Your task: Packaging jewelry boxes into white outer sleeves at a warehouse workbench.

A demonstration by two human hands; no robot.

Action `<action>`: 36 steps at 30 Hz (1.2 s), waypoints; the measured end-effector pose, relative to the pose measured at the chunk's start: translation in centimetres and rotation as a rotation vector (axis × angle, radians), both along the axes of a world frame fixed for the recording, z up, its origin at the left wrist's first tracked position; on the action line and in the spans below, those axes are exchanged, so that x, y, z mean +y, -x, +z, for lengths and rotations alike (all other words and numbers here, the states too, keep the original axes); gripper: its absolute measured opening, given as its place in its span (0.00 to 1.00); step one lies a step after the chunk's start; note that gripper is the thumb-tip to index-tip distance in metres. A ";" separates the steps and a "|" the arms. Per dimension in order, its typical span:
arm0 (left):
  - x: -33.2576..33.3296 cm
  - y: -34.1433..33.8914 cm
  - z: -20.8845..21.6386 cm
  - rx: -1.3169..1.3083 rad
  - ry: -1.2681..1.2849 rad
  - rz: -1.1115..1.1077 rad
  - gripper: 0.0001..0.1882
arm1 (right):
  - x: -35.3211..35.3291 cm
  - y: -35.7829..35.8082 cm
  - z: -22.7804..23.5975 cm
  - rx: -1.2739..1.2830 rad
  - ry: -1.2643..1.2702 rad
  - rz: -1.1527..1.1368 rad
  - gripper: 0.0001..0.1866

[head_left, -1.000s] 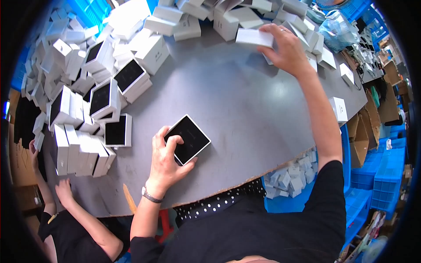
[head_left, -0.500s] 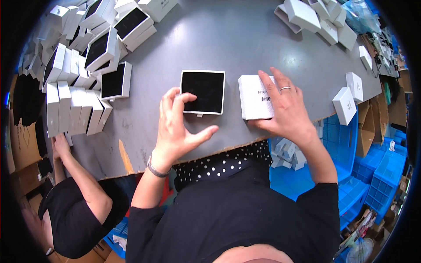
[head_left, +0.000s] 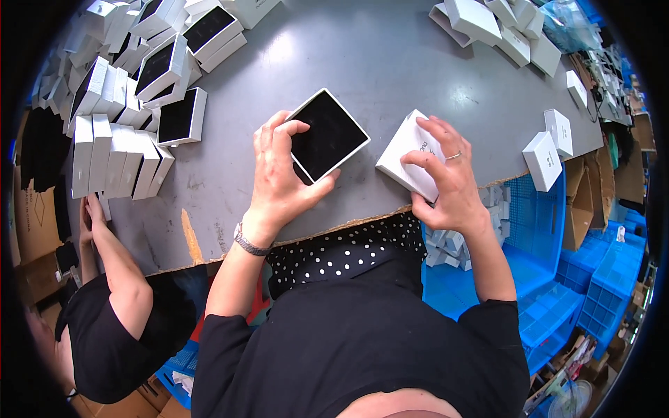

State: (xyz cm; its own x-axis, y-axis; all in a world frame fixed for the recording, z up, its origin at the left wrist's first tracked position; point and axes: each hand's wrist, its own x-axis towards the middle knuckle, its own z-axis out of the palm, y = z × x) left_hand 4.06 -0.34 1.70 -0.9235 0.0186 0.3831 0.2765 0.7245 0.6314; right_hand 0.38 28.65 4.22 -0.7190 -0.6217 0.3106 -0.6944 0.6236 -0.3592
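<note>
A square white box tray (head_left: 329, 136) with a black lining stands turned on one corner, its rim toward me. My left hand (head_left: 275, 174) grips it along the left and lower sides, thumb below and fingers curled over the edge. To its right, a white printed box sleeve (head_left: 408, 150) sits tilted on the grey table. My right hand (head_left: 451, 182) is closed on its right side, with the thumb at the lower corner and bent fingers over the top face.
White boxes (head_left: 118, 160), several showing black linings, are piled at the left. A co-worker's hands (head_left: 92, 217) rest beside them. More white boxes (head_left: 514, 43) lie at the far right, and two (head_left: 542, 161) near the right edge. A blue crate (head_left: 533, 216) holds small white boxes below the table edge (head_left: 334, 227).
The tray has turned from square to cornerwise, and my left fingers and thumb have closed on it. The sleeve has turned and tilted under my right hand.
</note>
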 end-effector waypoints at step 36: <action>5.2 1.8 -0.3 -0.209 -0.722 -0.316 0.47 | -5.0 1.9 -0.6 -0.068 0.134 0.235 0.30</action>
